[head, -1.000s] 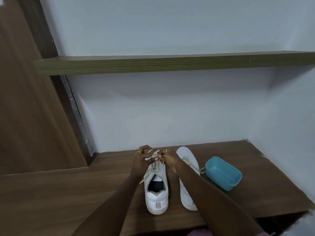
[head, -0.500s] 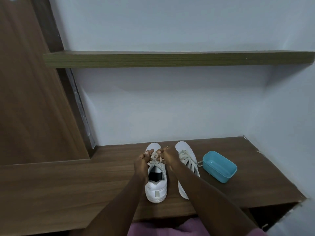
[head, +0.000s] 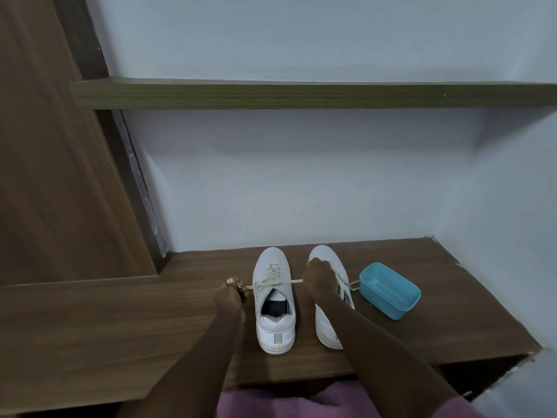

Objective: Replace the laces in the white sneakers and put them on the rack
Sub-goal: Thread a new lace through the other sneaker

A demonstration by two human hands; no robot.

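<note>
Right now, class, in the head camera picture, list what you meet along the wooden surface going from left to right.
Left hand pinching the lace → white sneaker being laced → right hand → blue tub.

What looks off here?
Only the loose lace of the right sneaker: it trails off the shoe's side toward the blue tub. Left hand and right hand hold the taut lace of the left sneaker.

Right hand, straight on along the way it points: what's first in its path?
Likely the left sneaker, at its toe: the right hand points forward-left across the gap. Depth is unclear; if it passes higher up, the back wall.
</note>
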